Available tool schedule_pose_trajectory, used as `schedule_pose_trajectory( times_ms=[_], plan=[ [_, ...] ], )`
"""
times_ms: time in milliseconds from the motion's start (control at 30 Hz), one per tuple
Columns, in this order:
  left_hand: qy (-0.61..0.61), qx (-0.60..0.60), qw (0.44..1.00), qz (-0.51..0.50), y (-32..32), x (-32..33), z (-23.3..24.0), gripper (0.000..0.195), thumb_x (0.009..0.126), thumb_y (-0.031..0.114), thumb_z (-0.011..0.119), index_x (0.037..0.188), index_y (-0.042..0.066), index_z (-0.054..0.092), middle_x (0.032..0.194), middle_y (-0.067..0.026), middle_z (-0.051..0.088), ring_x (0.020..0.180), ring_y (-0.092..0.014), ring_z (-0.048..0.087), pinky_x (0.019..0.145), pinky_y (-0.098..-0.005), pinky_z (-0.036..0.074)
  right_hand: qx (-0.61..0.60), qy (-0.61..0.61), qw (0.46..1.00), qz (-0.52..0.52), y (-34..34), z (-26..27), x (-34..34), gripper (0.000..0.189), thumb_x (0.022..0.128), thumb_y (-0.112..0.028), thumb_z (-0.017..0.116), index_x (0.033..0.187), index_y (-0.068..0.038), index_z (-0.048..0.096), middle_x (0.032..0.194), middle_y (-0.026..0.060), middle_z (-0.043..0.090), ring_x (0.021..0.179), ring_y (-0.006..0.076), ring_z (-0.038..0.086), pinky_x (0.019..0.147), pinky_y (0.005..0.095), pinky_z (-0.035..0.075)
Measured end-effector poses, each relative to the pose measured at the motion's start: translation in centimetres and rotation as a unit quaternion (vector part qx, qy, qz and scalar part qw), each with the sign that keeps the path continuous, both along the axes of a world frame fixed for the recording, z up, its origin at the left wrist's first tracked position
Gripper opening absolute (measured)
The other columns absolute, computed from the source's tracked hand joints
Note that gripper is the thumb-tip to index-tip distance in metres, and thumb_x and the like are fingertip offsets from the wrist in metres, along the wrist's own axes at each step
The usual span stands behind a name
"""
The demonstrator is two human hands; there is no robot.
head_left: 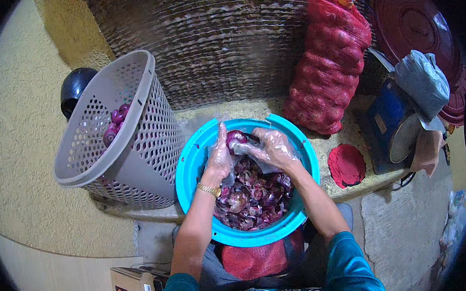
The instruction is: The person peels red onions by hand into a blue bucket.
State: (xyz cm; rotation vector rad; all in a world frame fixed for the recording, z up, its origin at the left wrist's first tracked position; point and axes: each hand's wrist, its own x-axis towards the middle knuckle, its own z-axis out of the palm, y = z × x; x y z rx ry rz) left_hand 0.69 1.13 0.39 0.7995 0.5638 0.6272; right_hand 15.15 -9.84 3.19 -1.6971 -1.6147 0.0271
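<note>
Over a turquoise plastic basin (310, 172), my left hand (219, 156), in a clear plastic glove, holds a red onion (236, 140) between thumb and fingers. My right hand (275, 147), gloved the same way, grips a small knife with a dark handle (252, 137); its fingertips touch the onion, and the blade is mostly hidden. Loose onion skins and pieces (252, 200) lie in the basin below both hands. To the left, several purple-red onions (112, 131) show inside a grey perforated plastic basket (136, 127).
A red mesh sack full of onions (328, 67) leans at the back right. Beside it are a red cloth-like disc (346, 165), a blue dial scale (387, 124) with a grey plastic bag (422, 82) on top, and a dark red lid (413, 22). A cardboard box (133, 285) stands lower left.
</note>
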Motion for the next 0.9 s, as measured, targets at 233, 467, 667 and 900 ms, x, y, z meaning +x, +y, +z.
schedule_pose_trajectory(
  times_ms=[233, 467, 667, 900],
  plan=[
    [-0.008, -0.010, 1.000, -0.008, -0.3, 0.1, 0.2, 0.067, 0.091, 0.067, 0.047, 0.110, 0.005, 0.062, 0.106, -0.0095, 0.067, 0.097, -0.021, 0.064, 0.095, -0.0413, 0.050, -0.065, -0.018, 0.998, -0.004, -0.1, 0.1, 0.4, 0.042, 0.082, -0.045, 0.072, 0.091, -0.003, 0.068, 0.081, 0.0208, 0.066, 0.076, 0.0382, 0.063, 0.069, 0.0452, 0.049],
    [0.003, -0.010, 1.000, -0.003, -0.1, -0.1, 0.0, 0.066, 0.092, 0.067, 0.046, 0.110, 0.006, 0.062, 0.107, -0.0087, 0.067, 0.098, -0.020, 0.063, 0.096, -0.0418, 0.049, -0.031, -0.016, 0.999, -0.007, -0.6, 1.1, -0.1, 0.045, 0.081, -0.047, 0.072, 0.097, -0.004, 0.068, 0.085, 0.0197, 0.067, 0.079, 0.0386, 0.065, 0.069, 0.0459, 0.049],
    [0.002, 0.006, 1.000, -0.003, -0.3, 0.1, 0.1, 0.064, 0.093, 0.066, 0.046, 0.110, 0.006, 0.062, 0.107, -0.0085, 0.067, 0.099, -0.020, 0.063, 0.095, -0.0430, 0.050, 0.021, -0.051, 0.998, -0.004, -0.3, 0.1, 0.4, 0.044, 0.080, -0.048, 0.073, 0.087, -0.005, 0.065, 0.075, 0.0167, 0.065, 0.070, 0.0370, 0.065, 0.063, 0.0471, 0.049],
    [0.019, -0.007, 1.000, -0.016, -0.2, -0.2, 0.3, 0.065, 0.092, 0.065, 0.048, 0.117, 0.006, 0.059, 0.110, -0.0090, 0.066, 0.101, -0.021, 0.063, 0.096, -0.0444, 0.050, 0.018, -0.040, 0.999, -0.012, -0.3, 0.4, 0.2, 0.043, 0.080, -0.046, 0.073, 0.089, -0.005, 0.067, 0.078, 0.0175, 0.067, 0.073, 0.0372, 0.066, 0.066, 0.0467, 0.050]
  ],
)
